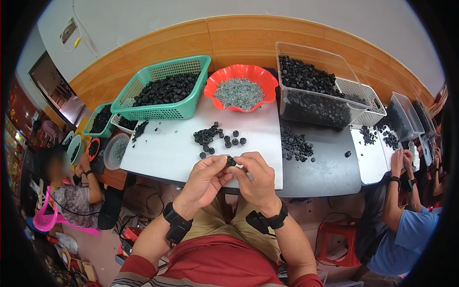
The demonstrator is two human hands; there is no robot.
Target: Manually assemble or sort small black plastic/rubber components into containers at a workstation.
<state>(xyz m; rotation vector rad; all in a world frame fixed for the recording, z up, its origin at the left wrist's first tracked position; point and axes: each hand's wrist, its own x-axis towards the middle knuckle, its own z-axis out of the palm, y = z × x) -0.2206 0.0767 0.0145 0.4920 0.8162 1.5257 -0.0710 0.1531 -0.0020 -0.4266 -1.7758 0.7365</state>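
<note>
Between the fingertips of both hands, above the near edge of the white board [162,153], is a small black plastic part [231,161]. My left hand [206,178] pinches it from the left. My right hand [256,176] grips it from the other side with thumb and forefinger. The fingers cover much of the part, so its exact kind is unclear. Just beyond my hands lies a loose cluster of black round parts [205,136], with several single ones to its right.
Behind the board stand a green basket [158,113] of black parts, a red scalloped bowl [217,106] of small metal pins or screws, and a clear bin [315,48]. More black parts [296,146] lie on the dark tabletop. People work at left and right; a red stool [330,239] stands below.
</note>
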